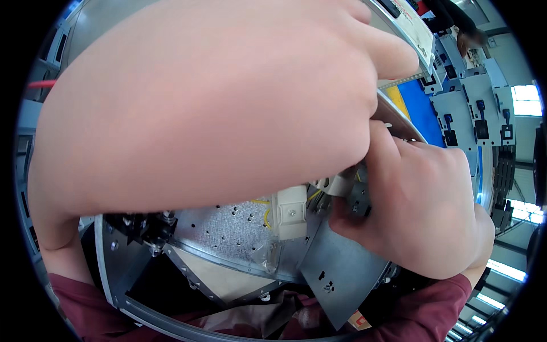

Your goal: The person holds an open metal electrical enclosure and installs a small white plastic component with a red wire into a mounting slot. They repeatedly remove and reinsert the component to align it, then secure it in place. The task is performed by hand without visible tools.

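The left hand [319,85] reaches across the metal housing [108,262] and meets the right hand [421,205] — perhaps so that 1 hand can steady the other. The left fingers are curled, but their tips are hidden, so I cannot tell what they pinch. The right hand is bent, its thumb beside the pale rounded part [341,184]; whether it grips this part, I cannot tell. This part lies inside the housing, near the white block [291,214], which a screw probably keeps fixed.
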Demonstrator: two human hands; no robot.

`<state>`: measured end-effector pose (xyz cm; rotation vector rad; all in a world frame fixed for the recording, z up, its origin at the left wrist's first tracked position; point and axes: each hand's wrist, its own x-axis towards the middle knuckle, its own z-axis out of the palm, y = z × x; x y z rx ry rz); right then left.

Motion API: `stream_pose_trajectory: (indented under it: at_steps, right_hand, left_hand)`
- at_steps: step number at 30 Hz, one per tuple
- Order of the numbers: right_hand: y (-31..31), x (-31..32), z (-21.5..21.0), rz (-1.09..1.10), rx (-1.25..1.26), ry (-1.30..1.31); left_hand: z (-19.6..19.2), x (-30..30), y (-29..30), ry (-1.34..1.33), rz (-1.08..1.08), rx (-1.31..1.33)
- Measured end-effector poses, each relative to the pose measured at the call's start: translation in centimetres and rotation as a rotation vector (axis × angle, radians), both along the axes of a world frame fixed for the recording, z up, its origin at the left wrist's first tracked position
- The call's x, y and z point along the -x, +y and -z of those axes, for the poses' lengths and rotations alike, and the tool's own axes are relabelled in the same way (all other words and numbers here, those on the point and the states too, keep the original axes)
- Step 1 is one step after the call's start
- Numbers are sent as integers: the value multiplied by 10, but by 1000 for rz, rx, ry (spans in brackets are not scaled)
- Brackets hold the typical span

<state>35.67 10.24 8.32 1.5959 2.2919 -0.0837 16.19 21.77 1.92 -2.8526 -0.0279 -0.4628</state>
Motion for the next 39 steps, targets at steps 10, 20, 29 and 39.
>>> stream_pose_trajectory:
  at_steps: [10, 20, 29, 39]
  right_hand:
    - [3, 0, 3, 22, -13, 51]
    - [12, 8, 3, -14, -18, 129]
    - [8, 5, 5, -54, -91, 102]
    - [9, -1, 0, -26, -44, 137]
  left_hand:
    - [6, 3, 2, -17, 1, -5]
    - [2, 19, -13, -18, -69, 31]
    - [-1, 15, -14, -34, -59, 81]
    - [-2, 6, -7, -44, -49, 46]
